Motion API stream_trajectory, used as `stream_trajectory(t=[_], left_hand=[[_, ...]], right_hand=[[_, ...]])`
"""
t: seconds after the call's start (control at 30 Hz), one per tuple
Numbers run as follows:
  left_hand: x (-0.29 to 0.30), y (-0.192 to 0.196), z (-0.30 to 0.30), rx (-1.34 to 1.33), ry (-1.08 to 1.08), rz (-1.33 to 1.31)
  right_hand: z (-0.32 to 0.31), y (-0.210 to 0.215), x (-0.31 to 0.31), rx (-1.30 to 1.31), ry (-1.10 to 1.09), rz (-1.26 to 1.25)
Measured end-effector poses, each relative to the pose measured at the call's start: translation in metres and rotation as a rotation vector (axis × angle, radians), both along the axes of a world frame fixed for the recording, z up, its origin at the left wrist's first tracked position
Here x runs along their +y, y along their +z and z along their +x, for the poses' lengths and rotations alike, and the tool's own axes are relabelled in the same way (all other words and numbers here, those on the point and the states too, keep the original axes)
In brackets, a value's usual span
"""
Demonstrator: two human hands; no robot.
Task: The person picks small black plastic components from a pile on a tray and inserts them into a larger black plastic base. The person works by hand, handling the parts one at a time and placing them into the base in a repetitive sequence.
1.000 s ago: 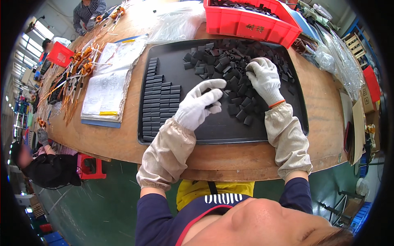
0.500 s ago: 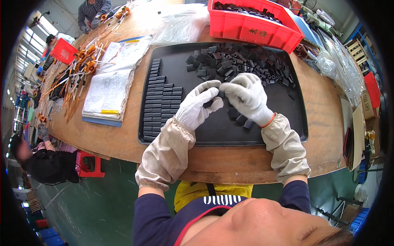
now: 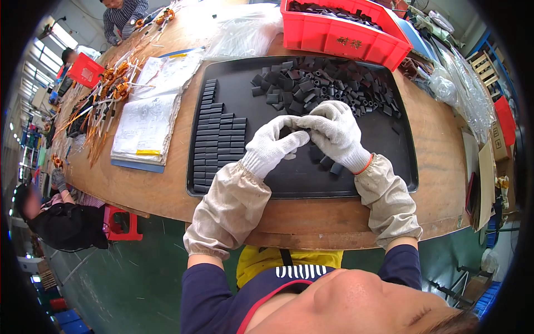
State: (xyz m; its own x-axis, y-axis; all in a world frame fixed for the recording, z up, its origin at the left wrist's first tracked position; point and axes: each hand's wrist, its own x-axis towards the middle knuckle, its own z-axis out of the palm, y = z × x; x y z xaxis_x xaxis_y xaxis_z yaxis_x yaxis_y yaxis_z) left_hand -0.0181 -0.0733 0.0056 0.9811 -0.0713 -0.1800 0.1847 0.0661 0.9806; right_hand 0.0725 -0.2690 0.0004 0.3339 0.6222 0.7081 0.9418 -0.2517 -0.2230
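Note:
Over the middle of the black tray, my two white-gloved hands meet at the fingertips. My left hand is closed in a pinch with a short black tube, mostly covered by the gloves. My right hand curls closed against the left fingertips; what it grips is hidden. On the tray's left side, black tubes lie in neat columns of uneven height. A loose heap of black tubes covers the far right. A few stray black tubes rest beneath my right hand.
Behind the tray stands a red bin of dark pieces. Papers on a blue clipboard lie left of the tray, near copper-coloured coils with wires. Clear plastic bags sit farther back. Co-workers sit at the table's left and far end.
My hands have drawn closer together, the left shifting slightly right. My right fingers have folded down against the left fingertips. The dark piece between them is now less visible.

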Motion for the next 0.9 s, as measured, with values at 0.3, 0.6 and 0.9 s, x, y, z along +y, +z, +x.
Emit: stream_trajectory(t=[0.3,0.6,0.9], left_hand=[[-0.002,0.003,-0.001,0.008,0.174,0.004],[-0.006,-0.022,0.003,-0.520,0.198,0.246],[0.002,0.002,0.000,0.068,-0.062,0.082]], right_hand=[[-0.003,-0.007,0.003,0.192,-0.100,0.198],[-0.005,-0.001,0.005,0.146,-0.084,0.107],[-0.001,0.003,0.001,0.000,-0.064,0.089]])
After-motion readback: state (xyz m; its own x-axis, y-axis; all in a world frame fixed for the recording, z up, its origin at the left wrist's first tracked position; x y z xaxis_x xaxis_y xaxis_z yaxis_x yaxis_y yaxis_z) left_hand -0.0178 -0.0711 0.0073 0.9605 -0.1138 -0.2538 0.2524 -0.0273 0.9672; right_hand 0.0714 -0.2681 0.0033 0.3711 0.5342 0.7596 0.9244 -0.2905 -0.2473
